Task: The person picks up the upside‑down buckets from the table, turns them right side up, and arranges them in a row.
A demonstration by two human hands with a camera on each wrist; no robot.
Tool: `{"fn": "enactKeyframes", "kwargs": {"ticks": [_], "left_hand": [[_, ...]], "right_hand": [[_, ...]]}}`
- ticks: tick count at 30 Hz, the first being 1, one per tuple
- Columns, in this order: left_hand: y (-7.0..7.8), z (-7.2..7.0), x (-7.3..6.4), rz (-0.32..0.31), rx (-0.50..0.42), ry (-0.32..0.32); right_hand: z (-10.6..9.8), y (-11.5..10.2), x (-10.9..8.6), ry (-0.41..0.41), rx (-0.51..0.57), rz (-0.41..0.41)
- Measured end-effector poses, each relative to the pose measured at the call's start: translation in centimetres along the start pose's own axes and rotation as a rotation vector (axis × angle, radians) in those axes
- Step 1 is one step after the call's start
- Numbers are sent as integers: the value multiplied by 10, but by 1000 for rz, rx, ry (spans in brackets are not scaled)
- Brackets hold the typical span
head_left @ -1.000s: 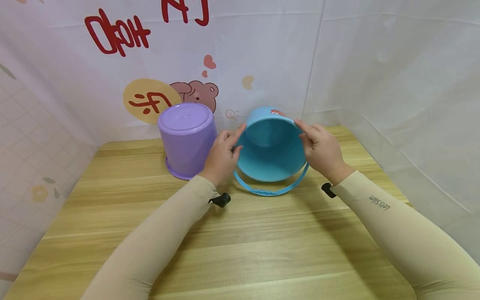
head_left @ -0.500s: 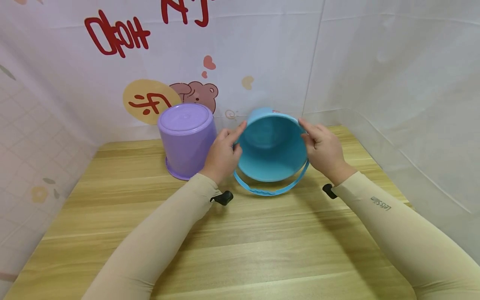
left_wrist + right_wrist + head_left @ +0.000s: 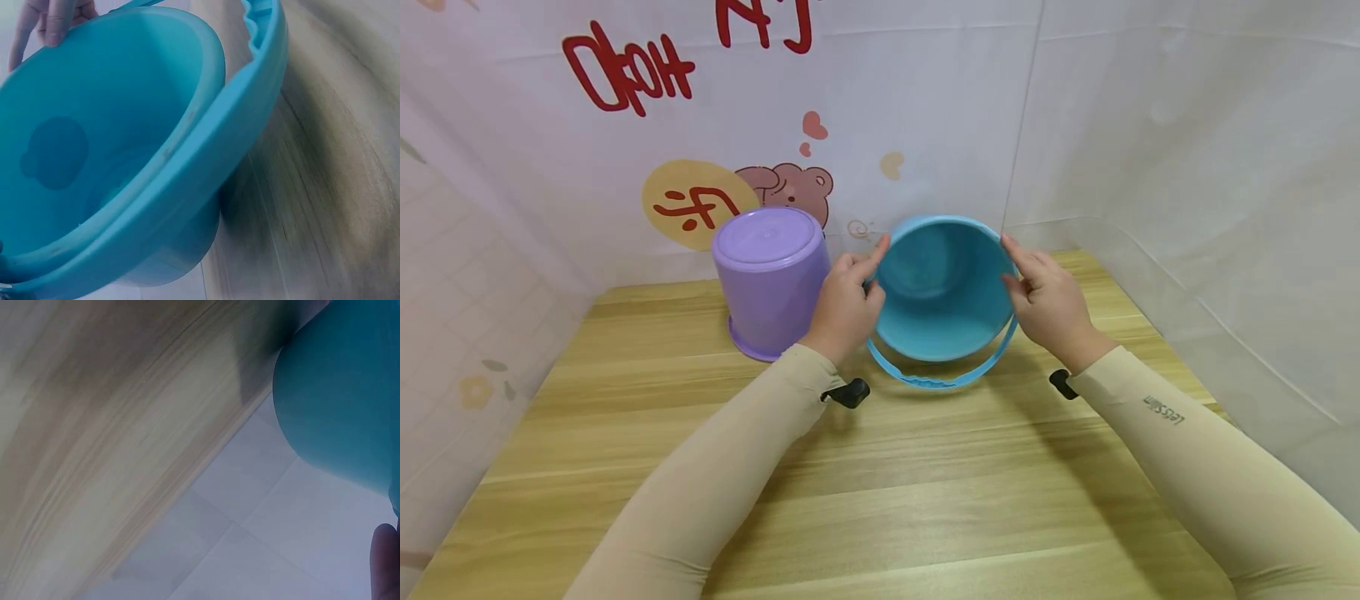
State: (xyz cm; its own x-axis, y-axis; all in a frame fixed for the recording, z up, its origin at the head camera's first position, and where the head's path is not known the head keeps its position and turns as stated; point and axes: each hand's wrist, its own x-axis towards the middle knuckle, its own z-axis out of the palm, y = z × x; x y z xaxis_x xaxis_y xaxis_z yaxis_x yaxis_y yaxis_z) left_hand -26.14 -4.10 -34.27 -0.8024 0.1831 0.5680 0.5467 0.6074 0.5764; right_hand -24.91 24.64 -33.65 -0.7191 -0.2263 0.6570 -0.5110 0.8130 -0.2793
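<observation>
A light blue bucket (image 3: 936, 333) with a hanging handle (image 3: 928, 382) leans on the table in the head view, its mouth tilted toward me. My left hand (image 3: 848, 302) grips the left side of its rim, index finger stretched along the edge. On the opposite side my right hand (image 3: 1048, 302) holds the rim, thumb toward the mouth. The left wrist view shows the bucket's inside (image 3: 125, 75), with right-hand fingers (image 3: 59, 22) over the far rim. The outer wall of the bucket (image 3: 344, 400) fills the right of the right wrist view, above one fingertip (image 3: 384, 556).
A purple bucket (image 3: 771, 292) stands upside down just left of my left hand. The wooden table (image 3: 880, 500) meets a white printed curtain (image 3: 940, 108) at the back, and pale sheets (image 3: 1240, 208) hang at the sides.
The blue bucket has tipped back toward upright: its top rim is higher and the red sticker on its outside has gone out of sight. Both hands have stayed at the rim.
</observation>
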Motion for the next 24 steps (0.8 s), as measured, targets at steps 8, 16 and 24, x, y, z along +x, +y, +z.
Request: {"fn": "enactKeyframes", "kwargs": {"ticks": [8,16,24], "left_hand": [[2,-2,4,-71,-40,0],[3,-6,5,-134,-79,-3],[2,-6,5,-123,-61,23]], "right_hand": [[-2,0,-2,-115,-2,51],[-1,1,0,-136,-22,57],[-2,0,4,-106,-17,36]]}}
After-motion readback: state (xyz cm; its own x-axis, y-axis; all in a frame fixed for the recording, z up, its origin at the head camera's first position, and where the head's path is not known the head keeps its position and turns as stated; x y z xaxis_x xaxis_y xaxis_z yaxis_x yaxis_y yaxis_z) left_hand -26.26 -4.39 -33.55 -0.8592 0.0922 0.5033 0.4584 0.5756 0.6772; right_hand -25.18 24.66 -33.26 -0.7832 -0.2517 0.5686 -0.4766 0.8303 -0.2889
